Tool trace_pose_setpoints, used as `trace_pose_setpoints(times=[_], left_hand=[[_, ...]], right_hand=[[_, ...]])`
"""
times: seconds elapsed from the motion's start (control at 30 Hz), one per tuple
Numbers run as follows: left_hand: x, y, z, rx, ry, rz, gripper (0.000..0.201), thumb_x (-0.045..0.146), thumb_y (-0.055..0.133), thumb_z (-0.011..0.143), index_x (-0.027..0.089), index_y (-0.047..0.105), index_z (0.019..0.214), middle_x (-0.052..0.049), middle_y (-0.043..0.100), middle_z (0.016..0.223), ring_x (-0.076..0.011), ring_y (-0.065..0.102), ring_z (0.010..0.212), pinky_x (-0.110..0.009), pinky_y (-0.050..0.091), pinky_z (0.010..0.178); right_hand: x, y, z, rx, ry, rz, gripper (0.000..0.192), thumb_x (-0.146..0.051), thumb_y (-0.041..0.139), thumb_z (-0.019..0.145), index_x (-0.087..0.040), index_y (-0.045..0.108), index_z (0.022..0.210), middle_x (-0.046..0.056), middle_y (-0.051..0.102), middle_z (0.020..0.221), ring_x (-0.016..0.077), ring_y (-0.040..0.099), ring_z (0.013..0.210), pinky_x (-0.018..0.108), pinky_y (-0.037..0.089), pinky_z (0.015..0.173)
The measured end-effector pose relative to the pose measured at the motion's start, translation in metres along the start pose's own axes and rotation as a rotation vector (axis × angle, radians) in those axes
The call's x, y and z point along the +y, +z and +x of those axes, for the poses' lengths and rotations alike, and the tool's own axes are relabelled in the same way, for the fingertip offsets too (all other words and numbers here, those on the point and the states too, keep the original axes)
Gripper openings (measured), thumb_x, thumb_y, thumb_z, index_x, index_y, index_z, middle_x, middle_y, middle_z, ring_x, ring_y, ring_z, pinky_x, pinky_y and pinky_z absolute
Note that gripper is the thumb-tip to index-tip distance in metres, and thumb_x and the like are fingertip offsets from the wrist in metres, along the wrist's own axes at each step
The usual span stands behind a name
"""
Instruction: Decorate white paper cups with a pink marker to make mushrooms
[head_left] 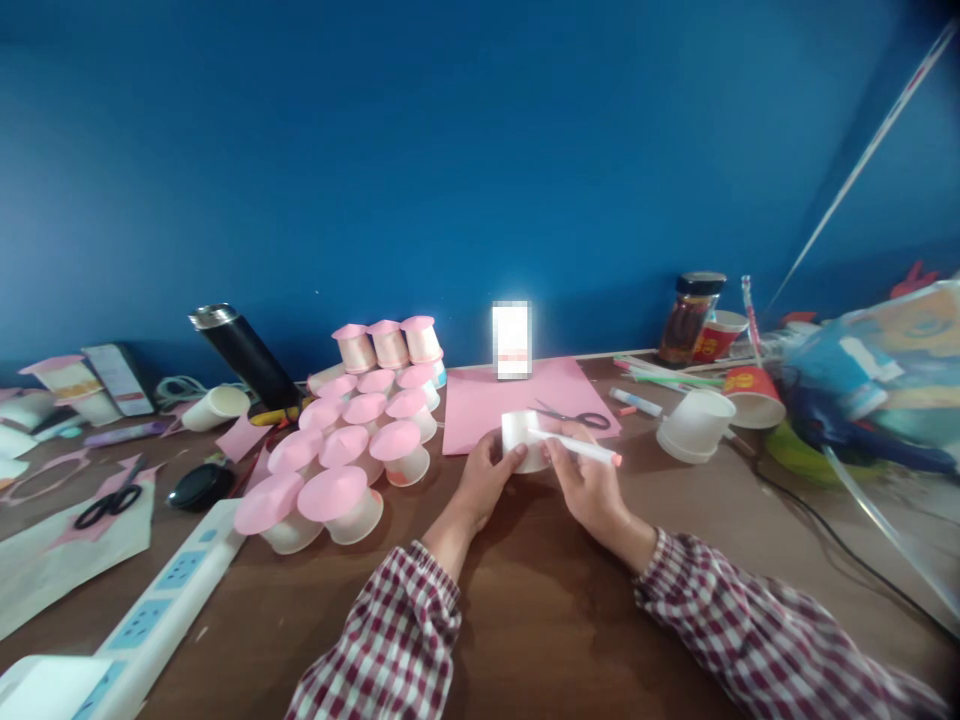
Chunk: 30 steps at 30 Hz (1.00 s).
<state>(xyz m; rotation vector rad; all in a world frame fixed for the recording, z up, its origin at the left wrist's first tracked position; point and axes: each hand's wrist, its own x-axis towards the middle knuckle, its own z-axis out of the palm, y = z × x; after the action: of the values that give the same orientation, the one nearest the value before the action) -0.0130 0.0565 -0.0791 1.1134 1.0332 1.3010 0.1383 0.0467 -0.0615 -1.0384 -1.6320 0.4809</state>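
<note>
Between my hands, at the middle of the table, is a white paper cup (519,432). My left hand (484,480) closes round the cup's left side, thumb across its front. A white marker pen (589,446) with a pinkish-orange end is pinched in my right hand (589,492); its other end points at the cup's wall. Whether the tip touches the cup I cannot tell. Just behind lies pink paper (480,400) with dark-handled scissors (592,420) on it. Left of my hands stand several paper cups topped with pink paper cones (345,492).
A white power strip (161,600) runs along the front left, near a black flask (247,355) and other scissors (109,507). On the right are stacked white cups (696,425), a marker pen (635,402), a jar (691,320) and a cable (832,540). A blue wall (480,150) rises behind.
</note>
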Motion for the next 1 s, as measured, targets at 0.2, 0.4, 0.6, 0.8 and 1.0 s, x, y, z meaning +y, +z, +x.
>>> trace_pose_setpoints(times=[0.2,0.4,0.6,0.8,1.0], left_hand=[[-0.0015,-0.0005,0.0007,-0.009,0.009,0.014,0.049,0.04,0.07,0.073,0.015,0.061,0.115,-0.013,0.066,0.114,-0.0267,0.061,0.101,-0.037,0.048,0.087],[-0.0013,-0.0004,0.0006,-0.004,0.019,0.005,0.048,0.039,0.071,0.073,0.014,0.062,0.113,-0.013,0.066,0.113,-0.0263,0.061,0.1,-0.036,0.048,0.087],[-0.0006,-0.0006,0.0,-0.005,0.009,0.006,0.048,0.039,0.071,0.073,0.015,0.062,0.114,-0.011,0.068,0.107,-0.025,0.062,0.097,-0.036,0.049,0.086],[-0.0022,-0.0006,0.0011,0.011,0.016,0.006,0.048,0.039,0.071,0.072,0.015,0.063,0.113,-0.012,0.068,0.109,-0.0256,0.062,0.098,-0.037,0.048,0.087],[-0.0004,-0.0002,0.0008,0.021,0.015,0.009,0.047,0.04,0.071,0.072,0.014,0.063,0.111,-0.012,0.067,0.11,-0.0252,0.062,0.097,-0.035,0.048,0.085]], right_hand=[[-0.0003,-0.0002,0.0001,0.007,-0.016,-0.013,0.015,-0.03,0.047,0.093,-0.02,0.057,0.097,0.006,0.065,0.088,0.0189,0.063,0.079,0.032,0.05,0.072],[-0.0042,-0.001,0.0015,0.01,-0.025,-0.036,0.015,-0.03,0.046,0.093,-0.02,0.057,0.093,0.005,0.064,0.084,0.018,0.062,0.075,0.031,0.049,0.07],[-0.0019,-0.0008,0.0013,-0.001,-0.024,-0.038,0.015,-0.03,0.046,0.093,-0.02,0.057,0.091,0.005,0.064,0.083,0.0178,0.061,0.074,0.031,0.049,0.068],[-0.002,-0.0009,0.0016,-0.005,-0.032,-0.046,0.014,-0.029,0.046,0.093,-0.02,0.056,0.091,0.004,0.062,0.081,0.0172,0.059,0.071,0.03,0.048,0.066],[-0.0034,-0.001,0.0023,0.002,-0.07,-0.059,0.013,-0.027,0.046,0.092,-0.02,0.055,0.087,0.003,0.059,0.078,0.0163,0.057,0.068,0.029,0.048,0.064]])
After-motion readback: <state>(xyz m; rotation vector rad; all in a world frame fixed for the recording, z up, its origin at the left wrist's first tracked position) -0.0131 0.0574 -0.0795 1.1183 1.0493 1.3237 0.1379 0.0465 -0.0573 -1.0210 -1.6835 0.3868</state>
